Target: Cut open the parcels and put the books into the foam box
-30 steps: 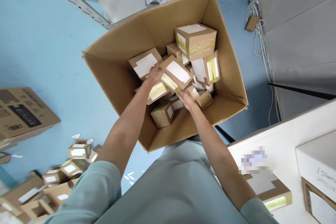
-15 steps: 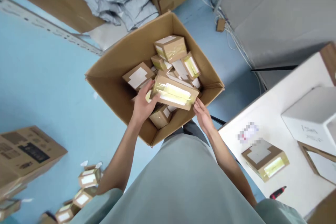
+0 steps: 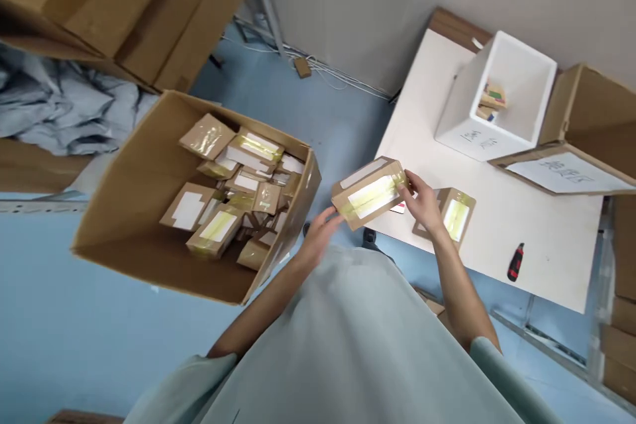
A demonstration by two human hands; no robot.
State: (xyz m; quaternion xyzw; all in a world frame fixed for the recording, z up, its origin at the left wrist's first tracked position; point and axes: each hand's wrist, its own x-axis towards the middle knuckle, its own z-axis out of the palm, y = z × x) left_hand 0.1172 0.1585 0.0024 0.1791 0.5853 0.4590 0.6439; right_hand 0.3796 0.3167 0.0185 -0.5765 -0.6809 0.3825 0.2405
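Note:
A small taped cardboard box (image 3: 370, 193) with white labels is tilted in the air between the large carton and the table. My right hand (image 3: 421, 200) grips its right end, thumb on the near face. At its lower left corner, the fingers of my left hand (image 3: 318, 238) hold the edge, slightly blurred. To the left, the large open carton (image 3: 124, 232) contains several similar labelled boxes. Another taped box (image 3: 457, 215) sits on the white table (image 3: 546, 238), partly behind my right wrist.
A white foam bin (image 3: 472, 109) with small packs inside stands on the table beside an open carton (image 3: 596, 106) bearing a handwritten sheet. A red and black cutter (image 3: 515, 263) lies near the table's front edge. Grey plastic bags (image 3: 64, 106) are heaped at left; cables (image 3: 342, 79) run along the wall.
The small box has been lifted out of the large carton and carried right towards the table. My view has swung right, bringing the foam bin and more of the table into sight.

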